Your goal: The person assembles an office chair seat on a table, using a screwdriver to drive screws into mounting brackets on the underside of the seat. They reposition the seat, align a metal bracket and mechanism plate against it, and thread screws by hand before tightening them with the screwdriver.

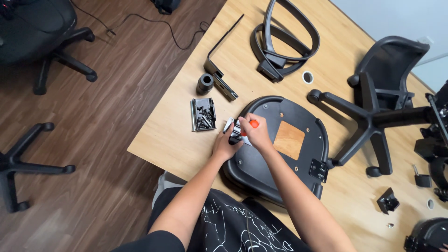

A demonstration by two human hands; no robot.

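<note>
Pale wooden table (177, 140) over brown plank floor (112, 121), both hands clenched: left hand (226, 145) on a small black-and-silver part (232, 129), right hand (255, 132) on an orange-handled tool (252, 124).

We note a black seat pan (261, 154) with a tan wooden square (288, 139) at its centre, on a light wood-grain table (172, 135). The tool (252, 124) shows orange. Black screws (204, 116) fill a grey tray (193, 115). The floor (107, 140) is brown plank-patterned; the shirt (233, 228) is black with white scribbled lines.
</note>
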